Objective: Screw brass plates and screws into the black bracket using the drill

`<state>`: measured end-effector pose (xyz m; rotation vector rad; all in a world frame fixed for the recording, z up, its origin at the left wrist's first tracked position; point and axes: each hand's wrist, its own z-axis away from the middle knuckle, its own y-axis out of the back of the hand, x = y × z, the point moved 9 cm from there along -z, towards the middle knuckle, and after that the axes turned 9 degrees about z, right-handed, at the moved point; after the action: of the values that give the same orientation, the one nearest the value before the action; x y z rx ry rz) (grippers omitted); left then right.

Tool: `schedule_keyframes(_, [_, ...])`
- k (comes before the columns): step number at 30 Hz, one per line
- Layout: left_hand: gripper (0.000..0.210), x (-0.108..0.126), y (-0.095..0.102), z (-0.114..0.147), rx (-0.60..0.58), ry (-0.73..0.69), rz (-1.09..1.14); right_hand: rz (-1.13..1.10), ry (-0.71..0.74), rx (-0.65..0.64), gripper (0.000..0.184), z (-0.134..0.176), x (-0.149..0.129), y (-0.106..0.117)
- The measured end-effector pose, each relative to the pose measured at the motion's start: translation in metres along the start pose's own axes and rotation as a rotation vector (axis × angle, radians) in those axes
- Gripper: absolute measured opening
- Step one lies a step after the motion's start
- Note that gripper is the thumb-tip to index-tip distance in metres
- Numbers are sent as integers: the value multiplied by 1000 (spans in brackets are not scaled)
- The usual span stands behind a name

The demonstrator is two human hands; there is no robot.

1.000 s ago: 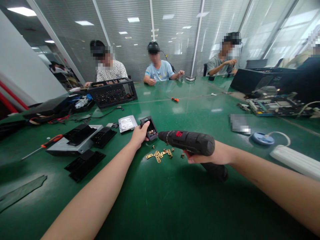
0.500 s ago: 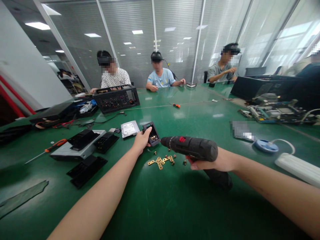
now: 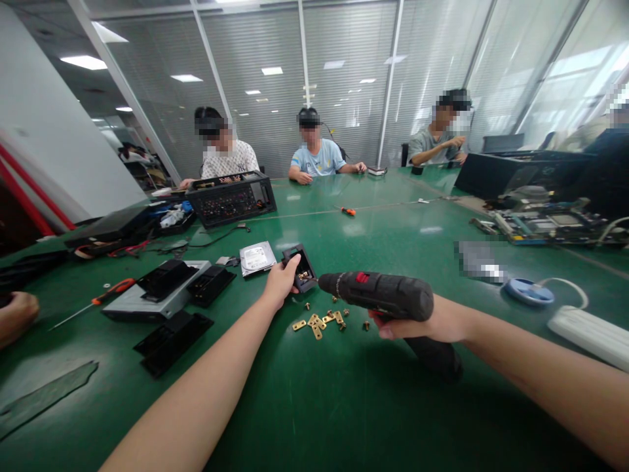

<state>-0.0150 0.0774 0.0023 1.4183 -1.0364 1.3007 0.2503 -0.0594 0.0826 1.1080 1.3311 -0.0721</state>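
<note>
Someone's hand [image 3: 18, 317] has appeared leftmost; your left hand [image 3: 280, 282] grips the box [image 3: 305, 265], right hand [image 3: 417, 330] the drill [image 3: 388, 295]: likely screw work, next needing steady aim.

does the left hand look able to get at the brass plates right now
Probably not: the left hand holds the black box, so it would likely need to let go first, though nothing seems to block the nearby brass plates.

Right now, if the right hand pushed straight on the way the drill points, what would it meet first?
Most likely the black box in the left hand: the drill in the right hand points at it. Depth is unclear, so they may be touching.
</note>
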Motion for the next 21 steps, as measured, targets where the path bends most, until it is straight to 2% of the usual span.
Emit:
schedule_keyframes(8, [52,1,0,1,3,-12,-6,-66,-39,-5,83,-1,5,-1])
schedule_keyframes(16, [50,0,1,2,6,25,-3,-108,-61,5,66,-1,1,1])
schedule_keyframes(21, [50,-1,1,1,8,22,-11,-125,-122,-2,48,-1,2,0])
